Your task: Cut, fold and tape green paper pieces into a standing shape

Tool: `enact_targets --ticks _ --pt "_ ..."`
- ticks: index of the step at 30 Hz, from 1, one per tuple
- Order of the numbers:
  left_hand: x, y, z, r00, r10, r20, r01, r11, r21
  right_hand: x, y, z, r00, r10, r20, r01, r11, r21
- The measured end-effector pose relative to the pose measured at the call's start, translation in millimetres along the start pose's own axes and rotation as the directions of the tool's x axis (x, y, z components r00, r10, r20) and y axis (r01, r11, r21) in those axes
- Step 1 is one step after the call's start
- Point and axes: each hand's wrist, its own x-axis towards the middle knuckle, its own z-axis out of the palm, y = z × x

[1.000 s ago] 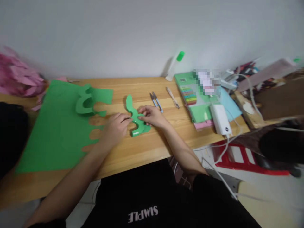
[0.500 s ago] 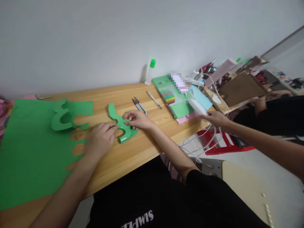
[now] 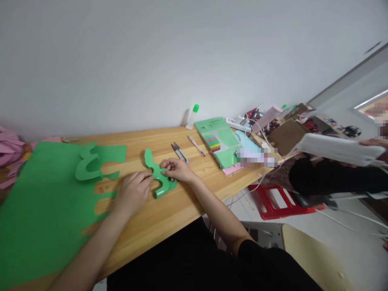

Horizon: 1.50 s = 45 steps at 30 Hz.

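A curved green paper cutout (image 3: 158,175) lies on the wooden table (image 3: 169,210) in front of me. My left hand (image 3: 132,194) rests beside it, fingers curled, fingertips touching its left edge. From the other side my right hand (image 3: 176,169) pinches the cutout's middle. A large green paper sheet (image 3: 39,206) with shapes cut out of its edge lies at the left, and a second cutout (image 3: 89,166) curls up on it.
Small blue snips (image 3: 180,152) and a wooden-handled tool (image 3: 196,145) lie behind my right hand. A glue bottle (image 3: 192,117) stands by the wall. A coloured paper pack (image 3: 220,140) lies further right. Another person's hand at the far right holds a white device (image 3: 339,149) over clutter.
The view has swung to the right. The other person has lifted the white device off the paper pack and carried it to the far right. My hands stay on the cutout.
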Motion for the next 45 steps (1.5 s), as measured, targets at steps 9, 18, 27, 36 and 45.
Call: enact_targets --ticks 9,18,27,36,45 --pt "1.8 1.3 -0.8 1.000 -0.004 0.012 0.004 1.000 -0.027 -83.7 -8.5 -32.6 0.852 -0.325 -0.410 0.116 0.882 -0.457" --pt "23.7 13.3 -9.3 0.996 0.088 -0.015 -0.084 0.985 0.153 -201.2 57.7 -217.1 -0.206 0.185 -0.961 0.126 0.979 0.161" --pt "171.5 137.4 64.8 0.908 0.315 0.275 -0.269 0.944 -0.191 -189.8 69.0 -256.5 0.018 0.258 -0.966 0.445 0.863 0.239" --pt "246.3 249.2 143.9 0.670 0.468 0.577 -0.285 0.879 -0.382 -181.0 58.2 -215.8 0.355 0.078 -0.932 0.453 0.857 0.245" --pt "240.9 237.0 111.0 0.732 0.336 0.592 -0.106 0.915 -0.388 -178.6 27.6 -205.3 0.217 0.073 -0.973 0.440 0.883 0.165"
